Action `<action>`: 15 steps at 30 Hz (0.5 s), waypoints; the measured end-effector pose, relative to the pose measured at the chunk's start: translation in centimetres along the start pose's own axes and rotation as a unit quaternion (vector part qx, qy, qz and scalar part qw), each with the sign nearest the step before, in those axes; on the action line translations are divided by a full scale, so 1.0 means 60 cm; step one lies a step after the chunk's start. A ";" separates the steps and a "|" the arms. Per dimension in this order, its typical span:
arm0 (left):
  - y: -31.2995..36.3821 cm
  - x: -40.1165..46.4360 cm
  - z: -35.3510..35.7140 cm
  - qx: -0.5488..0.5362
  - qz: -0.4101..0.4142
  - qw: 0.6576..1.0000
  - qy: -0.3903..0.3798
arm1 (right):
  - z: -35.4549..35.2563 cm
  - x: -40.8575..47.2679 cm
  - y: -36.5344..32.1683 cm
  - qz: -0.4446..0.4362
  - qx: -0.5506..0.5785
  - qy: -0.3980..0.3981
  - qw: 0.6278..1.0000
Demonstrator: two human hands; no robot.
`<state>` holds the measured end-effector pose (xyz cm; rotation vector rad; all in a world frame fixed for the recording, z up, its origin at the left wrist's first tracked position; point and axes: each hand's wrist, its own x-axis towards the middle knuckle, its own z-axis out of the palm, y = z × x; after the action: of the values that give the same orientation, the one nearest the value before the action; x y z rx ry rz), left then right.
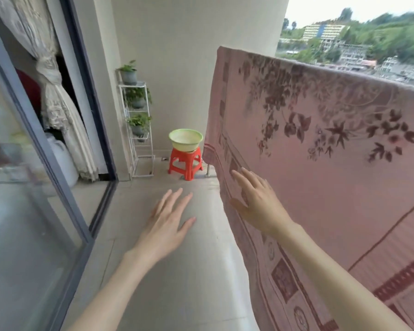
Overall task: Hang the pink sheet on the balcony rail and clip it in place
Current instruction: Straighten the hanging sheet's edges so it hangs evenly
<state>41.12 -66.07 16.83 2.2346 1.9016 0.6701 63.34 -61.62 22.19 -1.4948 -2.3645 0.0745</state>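
The pink sheet (332,177), printed with dark red flowers and a patterned border, hangs draped over the balcony rail on the right and covers it; the rail itself is hidden under the cloth. My right hand (256,201) is open, fingers spread, in front of the sheet near its left edge; whether it touches the cloth I cannot tell. My left hand (170,218) is open and empty over the floor, to the left of the sheet. No clips are visible on the sheet or in either hand.
A green basin (185,139) sits on a red plastic stool (185,163) at the far end of the balcony. A white rack (139,130) with potted plants stands beside it. A sliding glass door (34,187) and curtain line the left side.
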 end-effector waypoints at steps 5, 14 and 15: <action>-0.090 0.210 0.004 -0.015 0.044 0.999 0.016 | 0.027 0.189 0.041 0.016 -0.033 0.016 0.999; -0.255 0.605 -0.048 -0.051 0.045 0.996 0.051 | 0.024 0.632 0.114 0.025 -0.030 0.058 0.998; -0.274 0.645 -0.058 -0.055 0.043 0.996 0.061 | 0.024 0.679 0.116 0.017 -0.033 0.067 0.997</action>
<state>28.92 -26.22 23.24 2.2652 1.7799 0.9216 53.12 -22.24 29.72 -1.5197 -2.2565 -0.0922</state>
